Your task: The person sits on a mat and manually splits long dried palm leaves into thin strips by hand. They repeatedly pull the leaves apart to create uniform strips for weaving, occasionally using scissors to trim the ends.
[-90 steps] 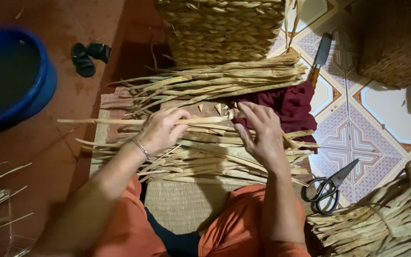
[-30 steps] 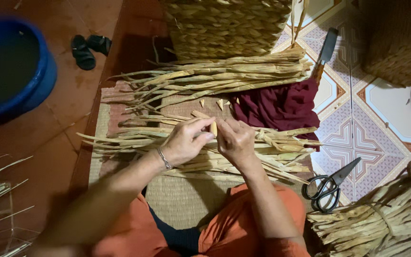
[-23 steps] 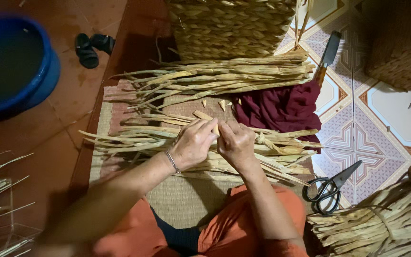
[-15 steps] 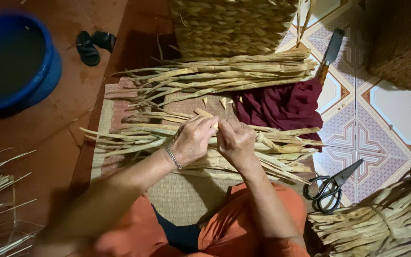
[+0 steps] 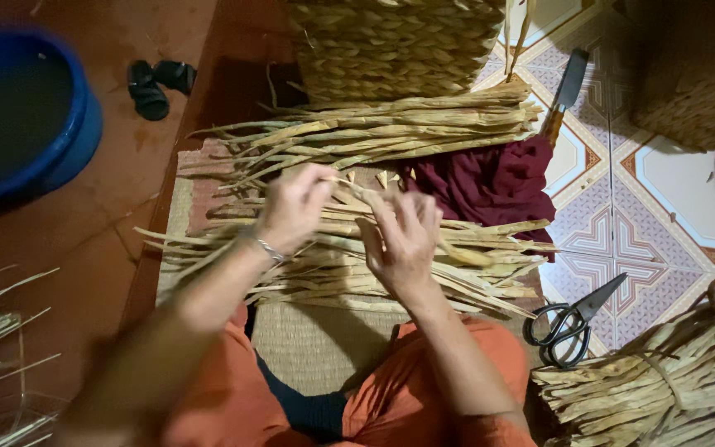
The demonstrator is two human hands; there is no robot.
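I sit on a woven mat [image 5: 308, 348] with a spread of dried straw strips [image 5: 473, 265] lying across it in front of my knees. My left hand [image 5: 295, 207] pinches one strip near its end, a thin bracelet on the wrist. My right hand [image 5: 403, 240] is just to the right, fingers curled around the same or a neighbouring strip. The two hands are a little apart over the middle of the pile. A second bundle of strips [image 5: 391, 128] lies farther away.
A woven basket [image 5: 391, 41] stands beyond the bundle, a maroon cloth [image 5: 490, 182] to its right. Black scissors [image 5: 573, 319] and a knife [image 5: 564, 91] lie on the patterned tiles. A tied straw bundle [image 5: 664, 389] is at right, a blue tub [image 5: 18, 116] and sandals [image 5: 155, 83] at left.
My hands, pressed together on a strip a second ago, have drawn apart, the left going up and left, the right staying low. Three seconds ago both lay flat on the pile.
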